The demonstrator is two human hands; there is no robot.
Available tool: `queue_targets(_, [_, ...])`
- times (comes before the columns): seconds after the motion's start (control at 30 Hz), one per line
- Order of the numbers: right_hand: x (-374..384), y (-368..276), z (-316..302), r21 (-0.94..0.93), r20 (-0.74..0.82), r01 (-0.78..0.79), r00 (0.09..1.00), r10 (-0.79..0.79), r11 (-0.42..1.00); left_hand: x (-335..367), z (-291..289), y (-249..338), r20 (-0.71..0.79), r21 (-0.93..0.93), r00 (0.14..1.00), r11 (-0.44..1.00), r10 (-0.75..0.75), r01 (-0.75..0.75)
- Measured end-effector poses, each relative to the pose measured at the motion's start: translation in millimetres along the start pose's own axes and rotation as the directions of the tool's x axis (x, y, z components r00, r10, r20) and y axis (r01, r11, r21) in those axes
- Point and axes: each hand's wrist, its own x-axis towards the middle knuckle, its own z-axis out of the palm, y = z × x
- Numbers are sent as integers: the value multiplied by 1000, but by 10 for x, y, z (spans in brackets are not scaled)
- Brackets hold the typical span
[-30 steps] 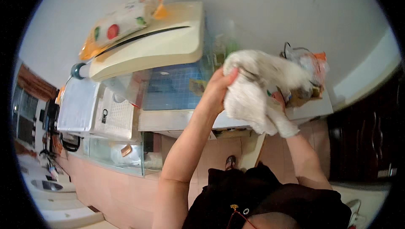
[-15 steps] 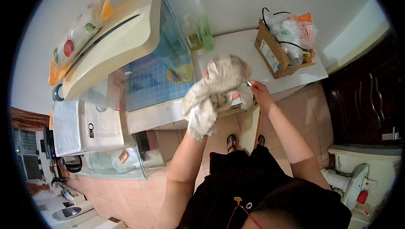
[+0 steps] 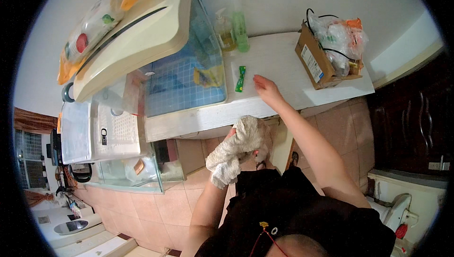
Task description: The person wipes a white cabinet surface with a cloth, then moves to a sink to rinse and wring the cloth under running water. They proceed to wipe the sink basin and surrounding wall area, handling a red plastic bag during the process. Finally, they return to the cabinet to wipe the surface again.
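A crumpled off-white cloth [image 3: 236,150] is bunched in my left hand [image 3: 231,134], in front of the cabinet's near edge. The cloth covers most of that hand; only some fingers show. My right hand [image 3: 267,90] is over the white cabinet top, holding nothing, its fingers stretched toward the left. Just left of its fingertips lies a slim green and yellow packet [image 3: 240,78], apart from the hand.
A fish tank [image 3: 184,84] with a cream hood stands at the left on the white top [image 3: 279,58]. Behind the packet are a pump bottle [image 3: 225,32] and a green bottle [image 3: 240,30]. A cardboard box [image 3: 314,63] of plastic bags sits right. An open drawer [image 3: 283,146] juts toward me.
The green packet has left my right hand and lies on the cabinet top. My left hand has drawn the cloth down toward my body. My right hand has shifted left and away from me.
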Motion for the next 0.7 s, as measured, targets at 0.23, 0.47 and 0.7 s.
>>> queue_targets(0.23, [-933, 3, -934, 246, -119, -186, 968, 220, 951, 135, -3, 0, 108, 282, 992, 955, 66, -94])
queue_targets(0.47, [-1224, 99, -2017, -124, -788, -139, 616, -13, 982, 231, 122, 66, 185, 324, 978, 946, -93, 28])
queue_targets(0.7, [-674, -328, -2459, 101, -473, -183, 856, 209, 978, 264, -96, 55, 409, 305, 904, 952, -124, -7])
